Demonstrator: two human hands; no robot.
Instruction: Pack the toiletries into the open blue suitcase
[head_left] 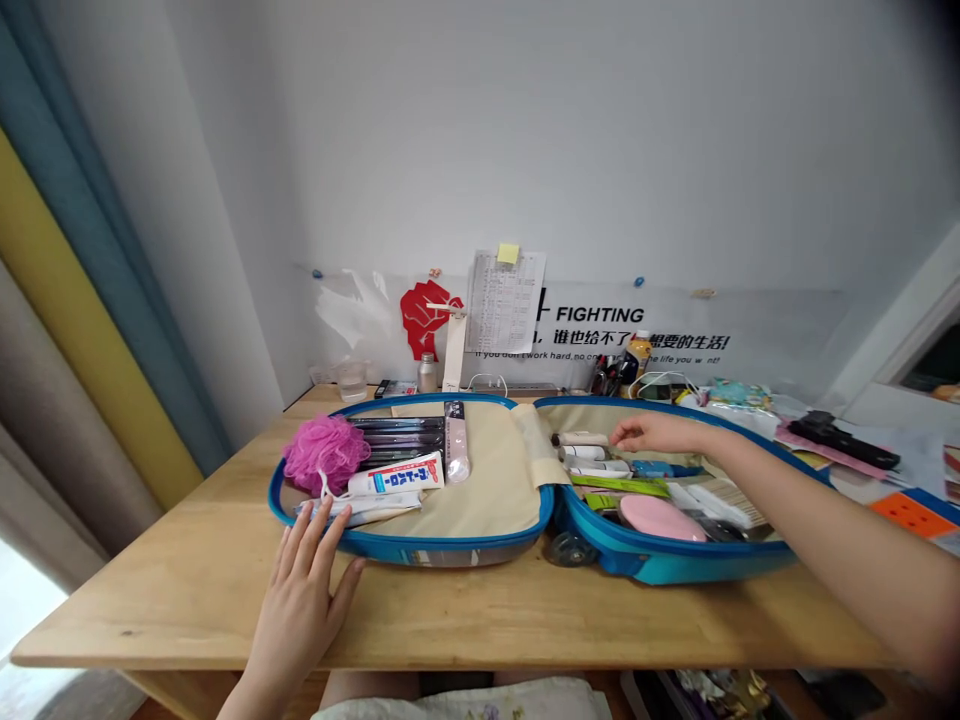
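Note:
A small blue-edged suitcase (450, 548) lies unfolded on the table, both halves facing up. My left hand (304, 570) is open, fingers spread, at the front rim of its left half. Close to those fingertips are a white packet (382, 508), a toothpaste tube (397, 474) and a pink bath puff (326, 455). Behind them lie dark pens in a pack (401, 435) and a pale package (455, 445). Over the right half, my right hand (643, 434) has loosely bent fingers with nothing visible between them. Its fingertips are beside a white tube (583, 439) and other small bottles (600, 468).
The right half also holds a pink oval case (661, 518), green packets (622, 487) and a blue item (664, 470). Along the wall stand a clear cup (351, 380), a silver bottle (427, 374) and a drink bottle (637, 358). Papers (915, 450) lie at the right.

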